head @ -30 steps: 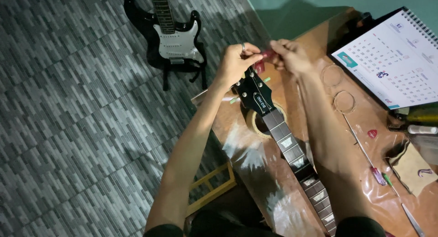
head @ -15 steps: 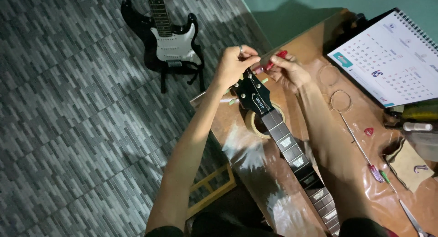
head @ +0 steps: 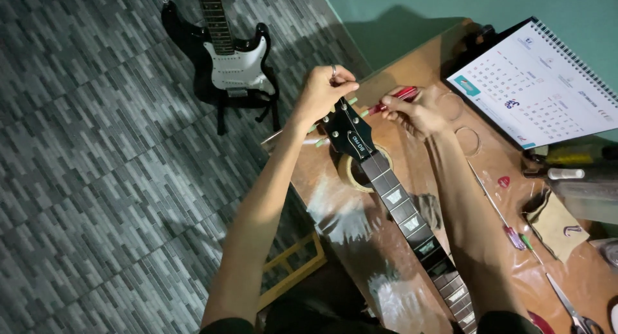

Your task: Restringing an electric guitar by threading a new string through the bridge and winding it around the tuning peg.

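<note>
Grey patterned floor tiles carry a black electric guitar beyond our brown bench, where a desk calendar stands. A guitar neck lies along the bench, its headstock over a tape roll. Since a moment ago our left hand has settled, closed, on the headstock tip, while our right hand pinches a red-handled tool just beside it, now nearer the tuners.

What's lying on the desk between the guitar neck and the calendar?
In the head view, the right hand and forearm cross that stretch, with two wire rings on the wooden desk between guitar neck and calendar.
</note>
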